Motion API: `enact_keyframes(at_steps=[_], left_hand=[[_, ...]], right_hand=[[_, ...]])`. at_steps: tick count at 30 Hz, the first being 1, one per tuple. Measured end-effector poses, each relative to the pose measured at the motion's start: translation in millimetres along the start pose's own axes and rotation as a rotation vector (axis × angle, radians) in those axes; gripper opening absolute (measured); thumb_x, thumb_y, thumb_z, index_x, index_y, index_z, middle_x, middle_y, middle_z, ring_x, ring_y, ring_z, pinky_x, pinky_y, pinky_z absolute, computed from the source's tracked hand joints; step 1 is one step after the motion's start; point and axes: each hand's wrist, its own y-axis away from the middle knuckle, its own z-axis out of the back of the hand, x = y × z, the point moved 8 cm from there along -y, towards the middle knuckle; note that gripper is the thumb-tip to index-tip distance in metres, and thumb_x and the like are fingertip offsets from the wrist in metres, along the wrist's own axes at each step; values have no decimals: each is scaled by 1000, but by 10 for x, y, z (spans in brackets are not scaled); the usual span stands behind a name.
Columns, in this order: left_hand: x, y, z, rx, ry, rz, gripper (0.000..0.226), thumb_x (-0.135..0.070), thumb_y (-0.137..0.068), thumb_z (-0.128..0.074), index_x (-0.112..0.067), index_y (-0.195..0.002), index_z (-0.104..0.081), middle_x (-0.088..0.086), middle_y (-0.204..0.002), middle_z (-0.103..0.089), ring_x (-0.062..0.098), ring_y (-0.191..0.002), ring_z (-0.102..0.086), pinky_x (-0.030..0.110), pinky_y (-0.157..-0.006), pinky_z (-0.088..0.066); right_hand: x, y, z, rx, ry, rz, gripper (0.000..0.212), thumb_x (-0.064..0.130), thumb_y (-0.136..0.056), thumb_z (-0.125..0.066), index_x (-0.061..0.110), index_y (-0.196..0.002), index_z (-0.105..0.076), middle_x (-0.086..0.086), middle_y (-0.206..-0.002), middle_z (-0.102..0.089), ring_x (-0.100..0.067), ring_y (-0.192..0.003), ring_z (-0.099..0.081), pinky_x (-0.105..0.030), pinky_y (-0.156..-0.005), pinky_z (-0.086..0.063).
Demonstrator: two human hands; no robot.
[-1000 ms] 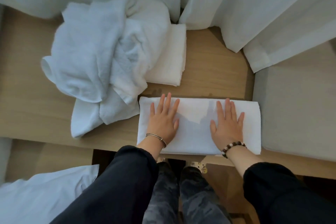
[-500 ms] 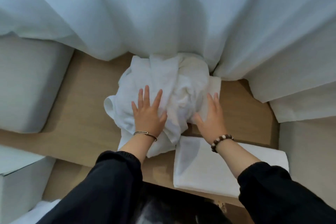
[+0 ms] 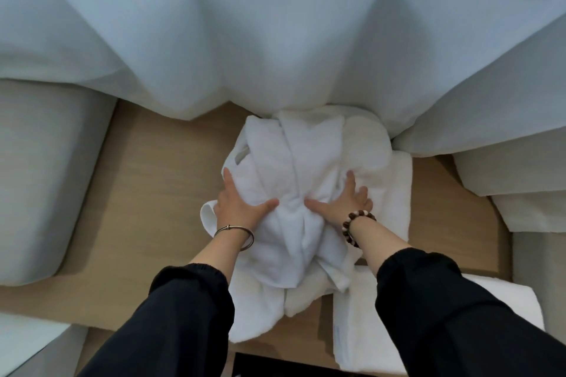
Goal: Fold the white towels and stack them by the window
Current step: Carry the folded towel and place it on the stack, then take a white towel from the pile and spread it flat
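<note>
**Soft, floppy heap: gather it from below, not from the top**

The loose heap of white towels (image 3: 306,168) sits in the middle of the wooden worktop (image 3: 153,193), its far edge touching the hem of the pale curtain (image 3: 275,24). The left hand (image 3: 240,208) lies against its left flank and the right hand (image 3: 343,200) against its right flank. Both have their fingers spread and fairly straight, thumbs pointing inward and nearly meeting over a bunched ridge of cloth. They press and cup the heap rather than clench it.

One folded towel (image 3: 355,330) lies at the near right, partly under the right sleeve. A second folded towel (image 3: 398,193) lies on the right, its left part tucked beneath the heap. A grey cushion (image 3: 39,177) borders the worktop on the left.

The terry looks thick, light and wholly limp, so it should sag and spill wherever it is unsupported. It seems to be more than one piece tangled together, and tails hang toward the near edge. Pulling at the top would probably drag up one layer and leave the rest behind.

A better hold is likely a single hem or corner, to draw one towel free. To shift the whole heap, scoop with both hands low on its sides. The cloth should grip well and will not be harmed, but moving the heap could drag the folded towel under it out of shape.
</note>
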Motion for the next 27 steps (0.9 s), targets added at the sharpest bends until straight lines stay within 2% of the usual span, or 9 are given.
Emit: enact_keyframes(at_steps=[4, 7, 9, 12, 15, 19, 22, 24, 27], left_hand=[[5, -4, 47, 17, 116, 19, 123, -42, -61, -86, -23, -151, -5, 12, -147, -35, 30, -134, -37, 36, -107, -31], [-36, 33, 65, 13, 151, 5, 104, -35, -64, -85, -19, -145, -23, 10, -141, -43, 28, -128, -43, 34, -102, -35], [-96, 89, 57, 4, 150, -3, 92, -34, -66, -84, -16, -140, -31, 9, -134, -50, 29, -122, -49, 33, -97, -39], [-200, 221, 2, 1, 162, -22, 83, -35, -70, -80, -14, -136, -34, 9, -125, -56, 30, -113, -54, 29, -85, -41], [-252, 339, -7, -15, 196, -26, 78, -32, -73, -78, -15, -135, -35, 9, -122, -57, 29, -110, -55, 30, -85, -43], [-315, 491, 65, -22, 220, -20, 70, -28, -77, -74, -17, -136, -37, 10, -116, -58, 30, -106, -55, 29, -80, -42], [-383, 593, 124, -16, 225, -25, 65, -27, -78, -72, -16, -133, -40, 10, -114, -58, 30, -104, -55, 27, -75, -38], [-424, 655, 169, -13, 222, -29, 61, -26, -79, -71, -15, -131, -41, 7, -110, -58, 28, -99, -55, 27, -74, -37], [-507, 744, 259, -20, 227, -53, 54, -26, -78, -72, -15, -123, -44, 5, -99, -56, 27, -93, -56, 30, -74, -43]], right_hand=[[80, 4, 39, -4, 53, 54, 117, 60, -67, -74, 29, -150, 3, -8, -155, -7, -36, -141, -9, -48, -112, -22], [38, 27, 29, 75, 143, 99, 121, 58, -65, -76, 28, -150, 5, -7, -154, -6, -36, -141, -10, -47, -112, -22], [49, 34, 29, 43, 147, 132, 118, 57, -64, -78, 26, -149, -2, -8, -150, -13, -36, -137, -15, -45, -111, -24], [100, 68, 42, -139, 113, 153, 98, 52, -65, -77, 16, -138, -24, -9, -135, -29, -32, -125, -27, -40, -99, -37], [109, 123, 65, -238, 99, 149, 75, 36, -70, -73, 12, -129, -32, -9, -128, -33, -29, -120, -29, -40, -86, -44], [100, 216, 139, -257, 8, 181, 60, 26, -77, -71, 8, -124, -39, -11, -125, -39, -29, -120, -33, -38, -87, -42], [116, 319, 198, -259, -49, 230, 44, 22, -78, -71, 8, -110, -45, -8, -112, -43, -28, -115, -38, -33, -85, -40], [132, 410, 247, -275, -67, 274, 32, 15, -79, -68, 10, -101, -44, -4, -103, -40, -27, -110, -41, -31, -83, -40], [194, 569, 333, -300, -60, 353, 24, 8, -80, -60, 12, -95, -42, -6, -104, -42, -27, -106, -43, -31, -84, -40]])
